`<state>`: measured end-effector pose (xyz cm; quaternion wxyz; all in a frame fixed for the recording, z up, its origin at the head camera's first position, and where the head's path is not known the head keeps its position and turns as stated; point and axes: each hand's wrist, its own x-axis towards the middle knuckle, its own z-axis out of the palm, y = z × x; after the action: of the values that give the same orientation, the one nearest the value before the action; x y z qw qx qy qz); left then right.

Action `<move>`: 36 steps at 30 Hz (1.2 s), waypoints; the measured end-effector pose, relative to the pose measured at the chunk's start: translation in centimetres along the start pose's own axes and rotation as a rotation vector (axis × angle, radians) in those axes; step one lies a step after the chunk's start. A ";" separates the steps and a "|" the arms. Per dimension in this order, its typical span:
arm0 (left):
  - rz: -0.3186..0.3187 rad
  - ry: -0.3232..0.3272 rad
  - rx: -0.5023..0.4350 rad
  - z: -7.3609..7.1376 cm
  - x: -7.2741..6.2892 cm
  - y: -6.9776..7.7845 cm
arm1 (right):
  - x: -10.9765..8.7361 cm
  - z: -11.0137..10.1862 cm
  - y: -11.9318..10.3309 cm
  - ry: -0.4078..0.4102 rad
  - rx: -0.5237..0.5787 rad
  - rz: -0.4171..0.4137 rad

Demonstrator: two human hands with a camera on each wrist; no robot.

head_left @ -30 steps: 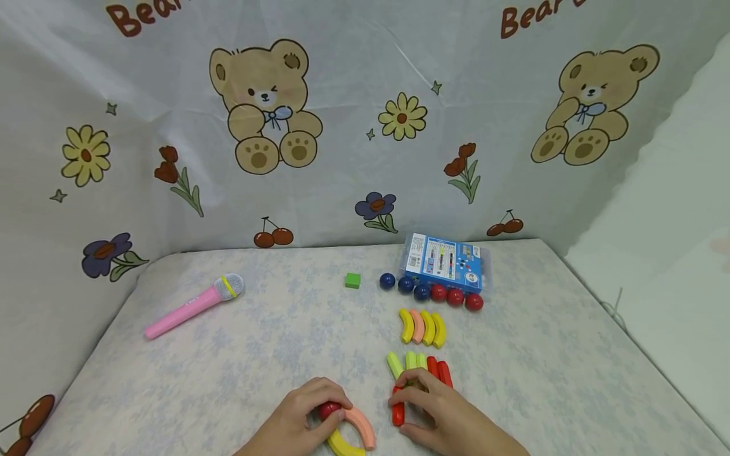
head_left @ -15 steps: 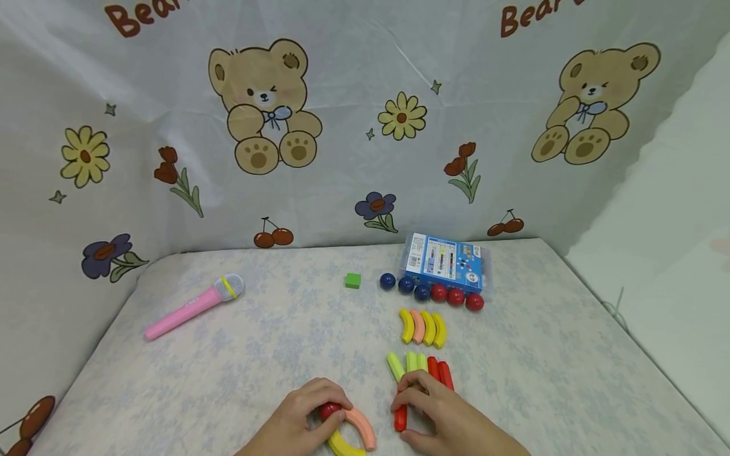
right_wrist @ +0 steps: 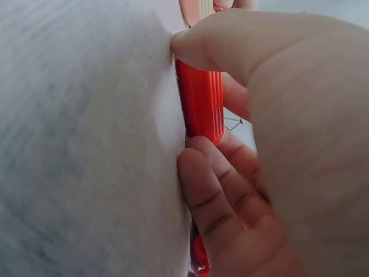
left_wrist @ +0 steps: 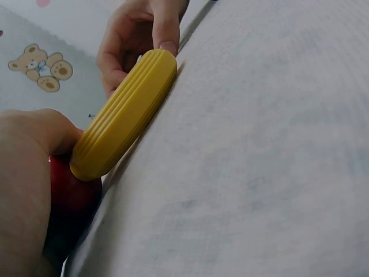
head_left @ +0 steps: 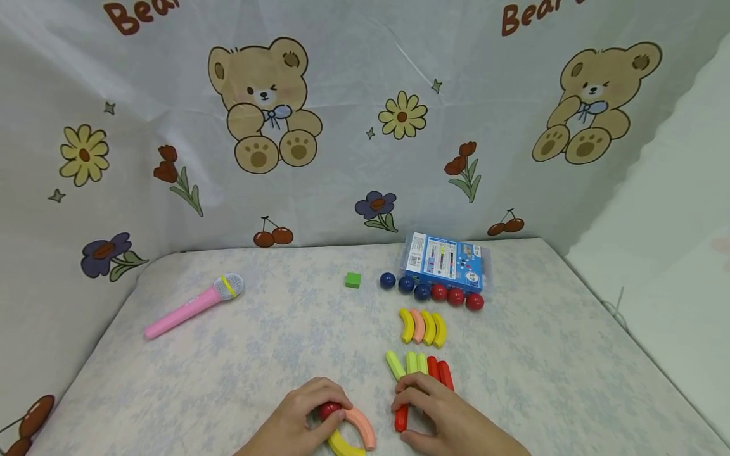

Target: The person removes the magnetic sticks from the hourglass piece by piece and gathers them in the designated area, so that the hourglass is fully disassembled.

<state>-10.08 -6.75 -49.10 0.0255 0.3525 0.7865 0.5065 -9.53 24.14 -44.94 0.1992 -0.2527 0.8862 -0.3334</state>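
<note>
My left hand (head_left: 302, 415) holds a red ball (head_left: 329, 410) between thumb and fingers on the near part of the table. At that ball meet the ends of a yellow curved piece (head_left: 343, 445) and a pink curved piece (head_left: 362, 428), forming an arc. In the left wrist view the ridged yellow piece (left_wrist: 125, 115) lies low along the cloth. To the right, my right hand (head_left: 436, 411) pinches a short red stick (head_left: 401, 419) with thumb and fingers. The right wrist view shows this ridged stick (right_wrist: 200, 104) against the cloth, its ends partly hidden by thumb and fingers.
Just beyond the right hand lie light green sticks (head_left: 410, 362) and red sticks (head_left: 439, 370). Farther back are several curved pieces (head_left: 423, 328), blue balls (head_left: 405, 285), red balls (head_left: 455, 296), a blue box (head_left: 443, 263) and a green block (head_left: 353, 280). A pink microphone (head_left: 194, 307) lies left.
The right hand has shifted the red stick slightly toward the near edge and a little right. The left hand and its ball with the curved pieces have stayed in place.
</note>
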 end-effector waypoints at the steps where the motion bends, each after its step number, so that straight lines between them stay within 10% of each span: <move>1: 0.004 0.001 0.001 0.0 0.0 0.0 | 0.0 0.0 0.1 -0.002 0.003 -0.006; 36: -0.030 0.001 0.015 0.0 0.0 0.2 | 0.2 0.2 0.3 -0.015 0.065 0.051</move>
<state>-9.98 -6.70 -48.90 0.0301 0.3408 0.7954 0.5003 -9.70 24.16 -45.34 0.2222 -0.2260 0.8795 -0.3550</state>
